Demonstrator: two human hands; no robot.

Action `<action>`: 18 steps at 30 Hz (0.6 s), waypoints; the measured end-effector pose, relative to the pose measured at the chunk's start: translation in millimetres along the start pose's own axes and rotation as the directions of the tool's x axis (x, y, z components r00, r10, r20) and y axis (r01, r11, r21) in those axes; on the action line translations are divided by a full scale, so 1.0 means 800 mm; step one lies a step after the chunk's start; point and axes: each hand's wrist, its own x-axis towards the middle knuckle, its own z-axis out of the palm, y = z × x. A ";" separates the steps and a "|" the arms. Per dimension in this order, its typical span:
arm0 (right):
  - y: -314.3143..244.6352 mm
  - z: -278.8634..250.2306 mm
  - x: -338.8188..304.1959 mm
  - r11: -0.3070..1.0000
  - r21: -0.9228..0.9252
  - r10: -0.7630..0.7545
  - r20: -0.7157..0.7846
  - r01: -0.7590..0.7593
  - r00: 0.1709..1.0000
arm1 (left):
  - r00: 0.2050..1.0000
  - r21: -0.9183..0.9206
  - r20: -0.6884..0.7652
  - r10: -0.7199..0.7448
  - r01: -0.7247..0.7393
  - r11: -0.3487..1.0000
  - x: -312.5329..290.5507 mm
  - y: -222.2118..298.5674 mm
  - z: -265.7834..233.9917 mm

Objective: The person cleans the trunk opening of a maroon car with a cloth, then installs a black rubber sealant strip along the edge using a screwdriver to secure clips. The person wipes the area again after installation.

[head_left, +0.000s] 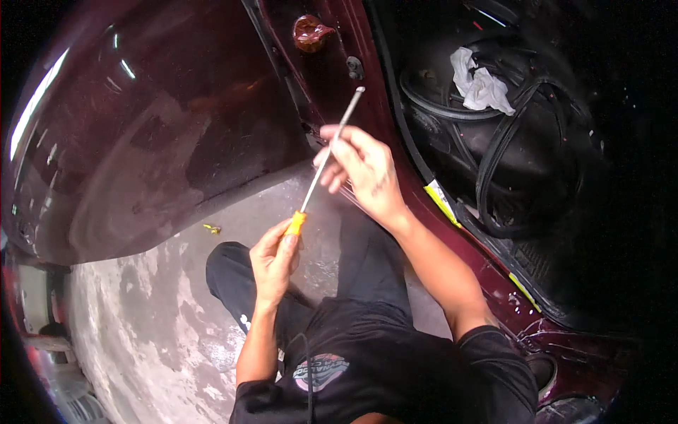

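Note:
My left hand (274,261) is closed around the yellow handle of a long, thin screwdriver (311,189). Its metal shaft slants up and to the right, ending in a pale tip near the maroon door frame. My right hand (367,173) is beside the upper shaft, with its fingers apart and a little blurred. The shaft crosses in front of those fingers; whether they touch it, I cannot tell.
To the left stands a glossy maroon car door (162,134). Black rubber seals (487,177) lie coiled inside the car, with crumpled white tissue (482,88) on them. A small yellow-green piece (212,229) lies on the stained concrete floor (148,304).

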 end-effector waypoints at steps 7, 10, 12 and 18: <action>0.016 -0.010 0.072 0.995 0.058 -0.072 -0.081 0.077 0.994 | 0.999 -0.100 -0.030 -0.014 0.011 0.995 0.021 0.016 0.012; 0.012 -0.018 0.082 0.994 0.049 -0.093 -0.137 0.100 0.986 | 1.000 -0.155 0.022 0.009 -0.006 0.988 0.034 0.024 0.021; 0.009 -0.021 0.086 0.993 0.036 -0.107 -0.150 0.114 0.983 | 0.998 -0.195 0.045 0.034 -0.025 0.981 0.038 0.024 0.022; 0.005 -0.017 0.086 0.994 0.031 -0.099 -0.140 0.104 0.985 | 0.998 -0.270 0.063 0.021 -0.003 0.963 0.040 0.019 0.017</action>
